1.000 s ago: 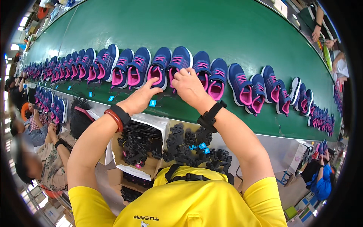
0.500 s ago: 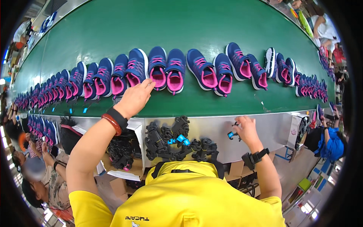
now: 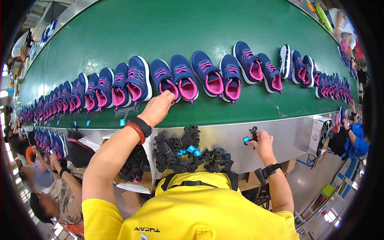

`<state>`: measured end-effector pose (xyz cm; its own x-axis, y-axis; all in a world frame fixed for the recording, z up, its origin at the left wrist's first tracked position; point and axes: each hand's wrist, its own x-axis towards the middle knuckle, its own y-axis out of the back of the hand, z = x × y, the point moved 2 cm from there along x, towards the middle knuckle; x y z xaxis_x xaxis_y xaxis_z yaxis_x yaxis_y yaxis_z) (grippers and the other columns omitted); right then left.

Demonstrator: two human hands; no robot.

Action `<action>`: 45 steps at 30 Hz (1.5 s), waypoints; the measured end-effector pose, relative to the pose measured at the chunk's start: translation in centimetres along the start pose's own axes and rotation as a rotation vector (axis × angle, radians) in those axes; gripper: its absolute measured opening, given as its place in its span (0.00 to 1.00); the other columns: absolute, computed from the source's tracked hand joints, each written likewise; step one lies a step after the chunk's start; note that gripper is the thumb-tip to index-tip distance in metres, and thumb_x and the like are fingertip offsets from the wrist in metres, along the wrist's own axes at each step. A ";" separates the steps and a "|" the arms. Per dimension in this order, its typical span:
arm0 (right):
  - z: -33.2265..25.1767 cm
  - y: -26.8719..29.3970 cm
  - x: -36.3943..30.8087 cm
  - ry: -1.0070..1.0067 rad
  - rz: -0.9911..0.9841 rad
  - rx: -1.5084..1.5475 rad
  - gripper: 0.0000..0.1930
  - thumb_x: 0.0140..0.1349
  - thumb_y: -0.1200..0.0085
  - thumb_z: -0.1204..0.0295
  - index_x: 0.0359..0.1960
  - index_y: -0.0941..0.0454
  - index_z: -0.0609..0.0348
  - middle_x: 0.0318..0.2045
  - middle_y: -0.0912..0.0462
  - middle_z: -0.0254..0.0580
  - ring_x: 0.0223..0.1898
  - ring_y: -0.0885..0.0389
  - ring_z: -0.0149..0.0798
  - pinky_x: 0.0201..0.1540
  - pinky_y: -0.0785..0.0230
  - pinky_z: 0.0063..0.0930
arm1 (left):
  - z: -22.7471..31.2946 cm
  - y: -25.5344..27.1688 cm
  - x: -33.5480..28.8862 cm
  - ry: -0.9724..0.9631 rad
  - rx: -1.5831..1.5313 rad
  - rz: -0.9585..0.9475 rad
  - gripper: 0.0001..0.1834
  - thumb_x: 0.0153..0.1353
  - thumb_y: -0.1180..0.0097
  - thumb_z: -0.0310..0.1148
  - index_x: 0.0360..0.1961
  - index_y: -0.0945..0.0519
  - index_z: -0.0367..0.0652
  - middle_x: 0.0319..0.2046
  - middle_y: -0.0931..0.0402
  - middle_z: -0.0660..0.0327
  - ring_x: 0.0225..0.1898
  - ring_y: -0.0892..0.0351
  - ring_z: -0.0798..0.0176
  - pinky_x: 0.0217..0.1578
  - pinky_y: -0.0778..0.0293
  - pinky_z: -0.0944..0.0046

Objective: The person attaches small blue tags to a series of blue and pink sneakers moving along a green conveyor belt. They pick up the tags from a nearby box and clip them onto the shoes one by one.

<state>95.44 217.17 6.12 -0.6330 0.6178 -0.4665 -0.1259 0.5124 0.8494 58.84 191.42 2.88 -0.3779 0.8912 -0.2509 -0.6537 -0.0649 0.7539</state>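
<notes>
A long row of navy sneakers with pink linings lies on the green table [image 3: 180, 24]. My left hand [image 3: 159, 109] has its fingers closed at the heel of one sneaker [image 3: 161, 73], which stands beside its mate [image 3: 182, 72]. To the right, over the metal ledge, my right hand [image 3: 264, 145] grips a small black plastic shoe hanger [image 3: 253, 134] with a blue tag. Another black hanger [image 3: 125, 112] with a blue tag lies at the heels of the pair to the left. A heap of black hangers [image 3: 176, 150] rests on the ledge between my arms.
The metal ledge [image 3: 220, 134] runs along the table's near edge. Open boxes of black items, one a white box [image 3: 316, 136], stand at the right and beside my left arm. Co-workers sit at the left, and a person in blue [image 3: 354, 140] is at the far right.
My left hand has moved right to the neighbouring sneaker's heel, and the sneakers at its left sit slightly farther left. My right hand has turned the hanger more upright.
</notes>
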 end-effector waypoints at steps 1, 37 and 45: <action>0.0 0.1 0.3 -0.015 -0.020 0.008 0.20 0.39 0.30 0.74 0.33 0.29 0.56 0.29 0.25 0.39 0.35 0.27 0.43 0.45 0.41 0.36 | -0.2 0.3 -0.3 -0.021 -0.039 0.030 0.14 0.53 0.44 0.21 0.42 0.30 0.39 0.42 0.28 0.51 0.41 0.25 0.41 0.38 0.26 0.50; -28.3 -6.3 4.0 0.065 -0.694 1.040 0.12 0.70 0.58 0.68 0.48 0.32 0.65 0.17 0.25 0.38 0.13 0.26 0.31 0.15 0.35 0.25 | -1.8 0.4 0.2 -0.075 0.042 0.072 0.05 0.53 0.44 0.27 0.30 0.26 0.39 0.32 0.25 0.52 0.34 0.21 0.46 0.34 0.25 0.50; -26.6 -7.9 5.8 -0.007 -0.628 1.081 0.12 0.71 0.59 0.66 0.46 0.33 0.63 0.18 0.24 0.37 0.14 0.25 0.29 0.14 0.35 0.23 | -1.9 0.5 0.1 -0.040 0.074 0.049 0.08 0.52 0.41 0.28 0.33 0.25 0.40 0.33 0.26 0.54 0.34 0.22 0.45 0.33 0.25 0.51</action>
<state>72.48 200.81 3.25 -0.6864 0.0904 -0.7216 0.2890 0.9444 -0.1566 57.26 190.58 2.07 -0.3805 0.9053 -0.1890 -0.5840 -0.0768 0.8081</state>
